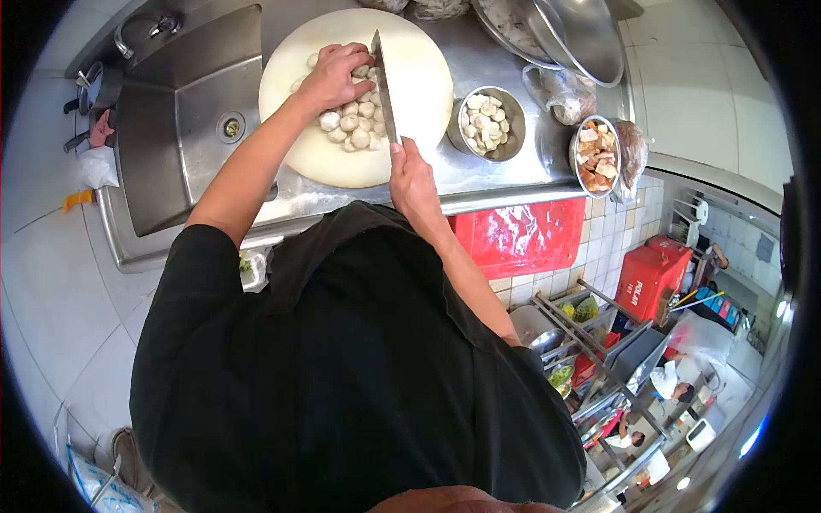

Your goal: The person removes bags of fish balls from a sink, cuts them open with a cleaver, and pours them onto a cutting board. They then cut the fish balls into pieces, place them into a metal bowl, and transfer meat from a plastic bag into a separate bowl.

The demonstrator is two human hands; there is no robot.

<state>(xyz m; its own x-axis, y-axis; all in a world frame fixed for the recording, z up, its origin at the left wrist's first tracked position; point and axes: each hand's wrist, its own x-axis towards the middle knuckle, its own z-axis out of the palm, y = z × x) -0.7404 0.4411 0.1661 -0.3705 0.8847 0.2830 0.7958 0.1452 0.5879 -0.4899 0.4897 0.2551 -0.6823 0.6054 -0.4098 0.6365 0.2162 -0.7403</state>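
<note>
My right hand (414, 178) is closed round the handle end of a large knife (386, 90), its blade standing on edge over the round white cutting board (415, 51). Left of the blade, my left hand (342, 75) rests on a pile of small pale round pieces (350, 124), fingers bent over those nearest the blade. What lies directly beneath the fingers is hidden. A metal pot (511, 128) just right of the board holds similar pale pieces (484, 125).
A sink (184, 128) with a faucet (137, 38) lies left of the board. Metal bowls (581, 38), plastic bags (571, 98) and a bowl of orange-brown chunks (597, 156) stand right. Below the counter edge is a red lid (518, 237). Other people appear at far lower right.
</note>
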